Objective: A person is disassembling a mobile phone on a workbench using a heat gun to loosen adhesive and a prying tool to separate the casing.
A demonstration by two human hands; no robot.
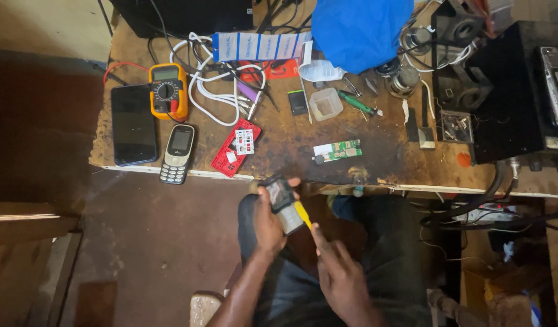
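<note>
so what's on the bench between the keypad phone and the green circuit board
In the head view, a red card with small parts on it lies between the keypad phone and the green circuit board; the rest is bare, stained bench top.

Bench edge ahead of my hands is partly open — bare scorched wood (279, 145) between the red plastic card (236, 147) and the small green circuit board (337, 150). Left, a grey keypad phone (178, 153) and black tablet (133, 124) block passage. Rear is choked — white cables (213, 85), blue cloth (359, 30).
</note>
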